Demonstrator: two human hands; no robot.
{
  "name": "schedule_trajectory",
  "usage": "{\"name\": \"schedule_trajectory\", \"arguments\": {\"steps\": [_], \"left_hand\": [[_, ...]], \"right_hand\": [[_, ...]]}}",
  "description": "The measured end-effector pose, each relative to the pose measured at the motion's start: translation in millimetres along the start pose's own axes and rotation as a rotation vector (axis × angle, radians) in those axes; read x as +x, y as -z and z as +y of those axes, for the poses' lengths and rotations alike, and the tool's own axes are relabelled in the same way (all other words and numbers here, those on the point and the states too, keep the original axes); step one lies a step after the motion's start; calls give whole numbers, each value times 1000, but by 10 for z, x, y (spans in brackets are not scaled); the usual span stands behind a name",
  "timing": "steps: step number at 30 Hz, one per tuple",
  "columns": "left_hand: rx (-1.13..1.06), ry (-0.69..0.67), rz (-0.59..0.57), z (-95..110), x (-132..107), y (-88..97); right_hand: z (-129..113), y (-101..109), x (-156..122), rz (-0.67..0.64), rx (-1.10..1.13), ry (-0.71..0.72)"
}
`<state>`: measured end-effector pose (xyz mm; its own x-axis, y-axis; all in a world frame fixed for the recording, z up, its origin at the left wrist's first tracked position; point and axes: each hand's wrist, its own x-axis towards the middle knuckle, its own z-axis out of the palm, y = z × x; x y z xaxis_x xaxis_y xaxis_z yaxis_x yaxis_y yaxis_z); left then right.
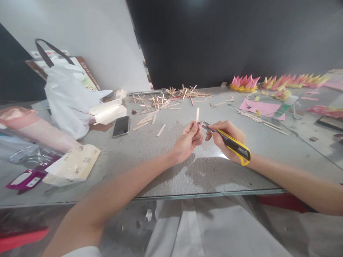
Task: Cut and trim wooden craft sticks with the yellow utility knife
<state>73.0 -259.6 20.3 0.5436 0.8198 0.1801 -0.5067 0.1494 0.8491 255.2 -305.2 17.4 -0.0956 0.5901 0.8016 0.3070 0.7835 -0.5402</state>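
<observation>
My left hand pinches a small wooden stick that points upright from the fingertips. A yellow and black utility knife is gripped in my right hand, its tip close to the stick at the left fingers. Whether the blade touches the wood I cannot tell. Both hands hover above the grey table near its front edge. Beyond them lies a pile of similar wooden sticks, and one short stick rests on its own to the left.
On the left are a phone, a white plastic bag and a cream paper box. Pink and yellow paper flowers line the back right. Pink paper and thin sticks lie right of my hands.
</observation>
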Motion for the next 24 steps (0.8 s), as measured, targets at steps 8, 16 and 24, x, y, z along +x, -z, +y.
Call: {"name": "schedule_trajectory", "arguments": {"steps": [8,16,24], "left_hand": [[16,-2,8,14,1,-22],[110,-40,-23,15,15,-4],[75,-29,-47,-6,8,17]], "right_hand": [[28,0,-3,-11,-4,-1],[19,-14,2,-1,37,-21],[-3,2,6,-15,16,-16]]}}
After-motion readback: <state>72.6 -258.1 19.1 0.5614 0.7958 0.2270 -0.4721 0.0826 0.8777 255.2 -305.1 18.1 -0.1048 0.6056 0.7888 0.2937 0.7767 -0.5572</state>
